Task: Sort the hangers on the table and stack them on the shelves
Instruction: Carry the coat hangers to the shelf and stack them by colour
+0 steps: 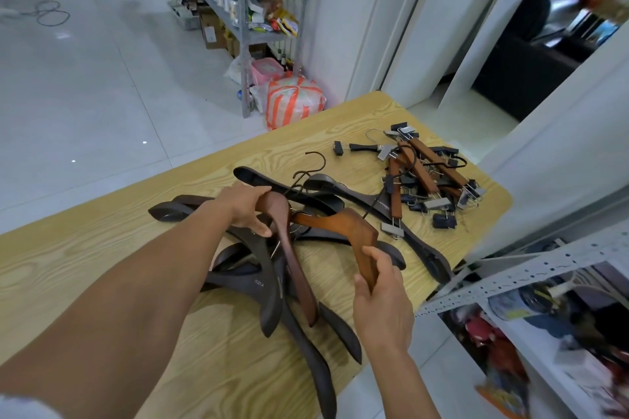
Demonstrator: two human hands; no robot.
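A heap of dark brown wide-shouldered hangers (269, 286) lies on the light wooden table (102, 258). My left hand (243, 206) grips the upper end of a reddish-brown hanger (296, 269) that lies across the heap. My right hand (379, 296) grips one end of a lighter orange-brown hanger (343, 226). Further right lies a tangled pile of clip hangers (425, 177) with orange wooden bars and metal clips.
A grey metal shelf (531, 267) with assorted goods stands at the right, close to the table's corner. Another stocked metal shelf (243, 17) stands across the tiled floor, with bags (294, 100) at its foot. An open doorway is at the upper right.
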